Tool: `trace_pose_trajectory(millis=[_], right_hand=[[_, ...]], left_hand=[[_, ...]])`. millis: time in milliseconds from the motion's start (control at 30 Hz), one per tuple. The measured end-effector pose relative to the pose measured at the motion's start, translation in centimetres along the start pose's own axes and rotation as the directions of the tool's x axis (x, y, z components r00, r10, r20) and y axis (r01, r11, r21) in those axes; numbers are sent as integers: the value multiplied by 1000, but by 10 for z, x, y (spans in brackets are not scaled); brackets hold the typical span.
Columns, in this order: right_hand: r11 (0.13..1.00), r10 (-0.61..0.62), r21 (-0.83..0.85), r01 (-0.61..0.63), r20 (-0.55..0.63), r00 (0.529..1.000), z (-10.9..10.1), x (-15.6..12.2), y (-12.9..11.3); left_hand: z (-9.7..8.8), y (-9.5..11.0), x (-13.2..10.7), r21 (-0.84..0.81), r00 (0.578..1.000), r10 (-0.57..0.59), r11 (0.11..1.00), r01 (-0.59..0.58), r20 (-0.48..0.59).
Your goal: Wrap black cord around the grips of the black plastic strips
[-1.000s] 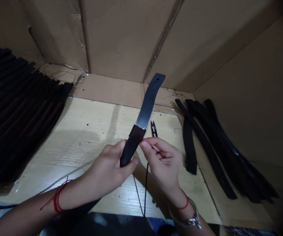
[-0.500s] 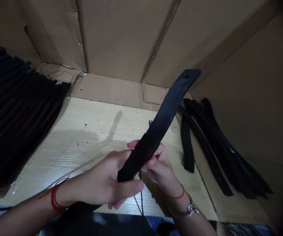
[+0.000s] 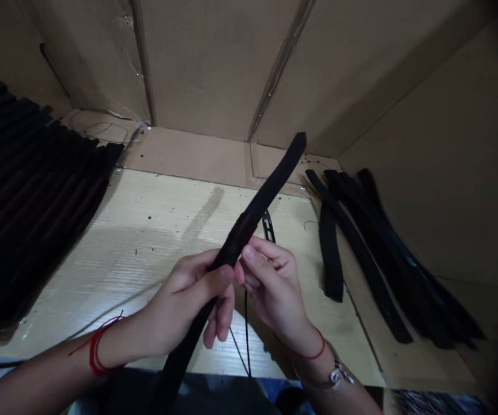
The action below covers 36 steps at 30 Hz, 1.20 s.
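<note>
A long black strap (image 3: 270, 187) slants up and away across the middle, with a band of rough, toothed edge partway along. My left hand (image 3: 197, 291) is closed round it below that band, thumb lying across the top. The fingers of my right hand (image 3: 270, 276) are pinched together against the strap's right edge; what they pinch is hidden. A thin dark cord (image 3: 246, 328) hangs in a loop beneath my hands to the table's front edge. Just beyond my right hand lies a small black slotted tool (image 3: 268, 226), partly covered.
Many black straps (image 3: 37, 213) lie side by side in a pile on the left. Several more loose straps (image 3: 387, 259) lie on the right. Cardboard walls (image 3: 214, 69) enclose the back and right of the pale wooden table (image 3: 154, 230), which carries dark specks.
The strap has turned more edge-on, and its far end has swung left and lower. My left hand's grip has shifted, and my right hand shows more clearly beside the strap.
</note>
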State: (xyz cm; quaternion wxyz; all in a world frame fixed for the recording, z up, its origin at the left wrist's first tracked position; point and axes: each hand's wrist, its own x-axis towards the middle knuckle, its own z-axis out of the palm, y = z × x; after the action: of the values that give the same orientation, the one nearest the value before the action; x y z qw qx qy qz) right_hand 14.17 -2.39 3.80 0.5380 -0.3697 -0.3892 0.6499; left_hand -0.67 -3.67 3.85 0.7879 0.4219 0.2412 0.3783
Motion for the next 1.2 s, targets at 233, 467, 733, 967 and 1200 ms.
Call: trace_pose_trajectory(millis=[233, 467, 733, 967, 1200], right_hand=[[999, -42, -16, 41, -25, 999, -3, -3, 5], [997, 31, 68, -39, 123, 992, -6, -6, 1], [1000, -16, -2, 16, 49, 999, -5, 1, 4], [999, 46, 25, -46, -2, 999, -1, 1, 7], [975, -141, -182, 129, -60, 988, -3, -2, 12]], left_hand=[[-8, -5, 0, -280, 976, 8, 958, 54, 216], [-12, -8, 4, -375, 861, -130, 861, 343, 491], [-3, -3, 5, 176, 989, -82, 979, 103, -127], [-8, -3, 7, -238, 979, -118, 959, 156, 167], [-18, -2, 9, -263, 948, -157, 937, 231, 275]])
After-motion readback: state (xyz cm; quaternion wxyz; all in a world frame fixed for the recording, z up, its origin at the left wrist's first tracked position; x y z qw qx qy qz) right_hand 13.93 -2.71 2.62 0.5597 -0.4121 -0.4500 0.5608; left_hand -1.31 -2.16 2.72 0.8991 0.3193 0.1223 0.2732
